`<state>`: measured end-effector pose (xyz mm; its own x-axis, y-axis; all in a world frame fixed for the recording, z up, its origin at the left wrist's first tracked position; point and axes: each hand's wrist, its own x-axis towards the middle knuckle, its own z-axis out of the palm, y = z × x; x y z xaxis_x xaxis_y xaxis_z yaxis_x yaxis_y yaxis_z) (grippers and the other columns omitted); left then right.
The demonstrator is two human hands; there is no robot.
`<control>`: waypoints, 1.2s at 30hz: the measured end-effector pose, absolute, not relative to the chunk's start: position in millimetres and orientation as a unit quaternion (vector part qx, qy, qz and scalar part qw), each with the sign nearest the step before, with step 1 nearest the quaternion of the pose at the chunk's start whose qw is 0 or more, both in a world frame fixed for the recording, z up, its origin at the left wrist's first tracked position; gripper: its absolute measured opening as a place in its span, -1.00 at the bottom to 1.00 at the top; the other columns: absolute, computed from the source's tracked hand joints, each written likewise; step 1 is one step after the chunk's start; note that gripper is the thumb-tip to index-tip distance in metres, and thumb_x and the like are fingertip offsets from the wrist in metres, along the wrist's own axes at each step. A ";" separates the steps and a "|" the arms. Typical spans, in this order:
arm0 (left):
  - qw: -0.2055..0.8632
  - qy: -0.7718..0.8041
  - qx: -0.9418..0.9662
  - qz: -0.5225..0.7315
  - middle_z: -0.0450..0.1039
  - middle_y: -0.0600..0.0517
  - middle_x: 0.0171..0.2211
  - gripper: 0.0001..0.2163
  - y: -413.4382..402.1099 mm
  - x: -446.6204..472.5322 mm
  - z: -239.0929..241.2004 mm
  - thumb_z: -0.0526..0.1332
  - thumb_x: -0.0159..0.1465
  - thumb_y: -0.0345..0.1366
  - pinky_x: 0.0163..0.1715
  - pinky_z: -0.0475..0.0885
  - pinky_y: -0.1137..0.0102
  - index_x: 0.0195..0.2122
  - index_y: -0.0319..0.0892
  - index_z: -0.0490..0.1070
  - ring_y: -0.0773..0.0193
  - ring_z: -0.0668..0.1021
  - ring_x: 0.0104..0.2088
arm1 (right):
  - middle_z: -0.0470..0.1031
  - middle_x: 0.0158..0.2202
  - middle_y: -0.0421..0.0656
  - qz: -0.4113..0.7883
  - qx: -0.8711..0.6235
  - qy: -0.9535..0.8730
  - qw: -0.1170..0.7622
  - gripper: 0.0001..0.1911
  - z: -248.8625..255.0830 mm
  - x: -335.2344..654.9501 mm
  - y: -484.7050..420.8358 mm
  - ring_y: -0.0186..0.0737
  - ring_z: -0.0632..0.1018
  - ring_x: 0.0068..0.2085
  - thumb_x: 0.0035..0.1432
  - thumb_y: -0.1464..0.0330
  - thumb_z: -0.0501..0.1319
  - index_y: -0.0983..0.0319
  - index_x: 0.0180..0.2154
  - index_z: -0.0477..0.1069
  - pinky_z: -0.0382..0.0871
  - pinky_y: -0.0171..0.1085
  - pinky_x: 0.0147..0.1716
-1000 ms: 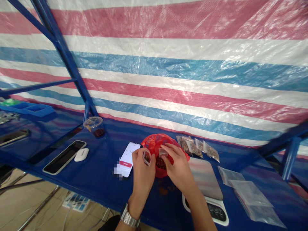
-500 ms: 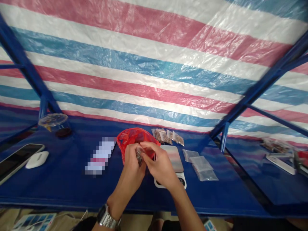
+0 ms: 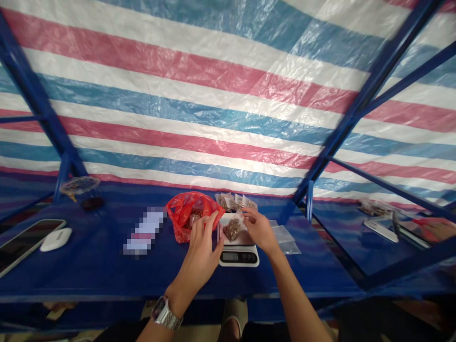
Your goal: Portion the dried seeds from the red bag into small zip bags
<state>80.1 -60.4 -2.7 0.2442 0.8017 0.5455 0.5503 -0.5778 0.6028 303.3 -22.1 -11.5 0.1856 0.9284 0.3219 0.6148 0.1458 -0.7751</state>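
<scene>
Pouch [image 3: 232, 229], small, clear, w/ brown bits inside, lay on the platform of the kitchen scale [image 3: 238, 257], which sat on the blue table [image 3: 107, 278] just right of the red plastic bag [image 3: 188, 213]. Right hand [image 3: 259, 231] was at the pouch's top-right corner, thumb & forefinger apparently pinched on its edge. Left hand [image 3: 202, 240] held nothing; its fingers were loosely spread, tips at the platform's left edge, close to the red bag's rim.

Risks, as I judge them: w/ either hand resting on the platform or pouch, the readout would be off. The pouch mouth may not be sealed (can't tell), so a tug could spill bits onto the scale. The left wrist could also snag the red bag & tip it.

Vs 0.5 s earlier: both hands had been pinching the pouch together in front of the red bag, off the scale. By this moment it was down on the platform, the hands had parted, & the scale's display was no longer hidden behind them.
</scene>
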 end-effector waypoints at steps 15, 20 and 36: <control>0.072 0.460 0.736 0.492 0.37 -0.10 0.04 -0.73 -50.7 72.9 11.3 0.08 0.40 -0.38 0.19 0.38 0.02 0.09 -0.05 0.38 0.01 0.42 0.13 | 0.65 -0.09 0.03 0.013 -0.729 -0.507 0.459 -0.61 -8.7 309.9 -17.3 -0.03 0.61 -0.06 0.31 0.35 0.03 0.22 -0.09 0.63 0.40 -0.06 0.04; 0.069 0.461 0.744 0.480 0.39 -0.11 0.00 -0.74 -18.2 87.2 16.1 0.06 0.38 -0.44 0.13 0.43 0.08 0.02 -0.10 0.41 0.03 0.46 0.07 | 0.62 -0.07 0.04 -0.015 -0.745 -0.483 0.460 -0.60 4.5 299.8 -15.7 0.05 0.54 -0.01 0.35 0.31 0.03 0.21 -0.05 0.62 0.28 0.04 0.08; 0.031 0.338 0.814 0.470 0.39 -0.03 -0.08 -0.77 -32.9 64.0 -13.2 0.12 0.36 -0.55 -0.03 0.46 0.32 -0.12 -0.09 0.44 0.22 0.53 -0.09 | 0.65 -0.14 -0.12 0.010 -0.734 -0.577 0.359 -0.68 -14.8 327.4 -25.1 -0.05 0.53 -0.12 0.36 0.20 0.11 0.11 -0.16 0.64 0.18 -0.16 -0.11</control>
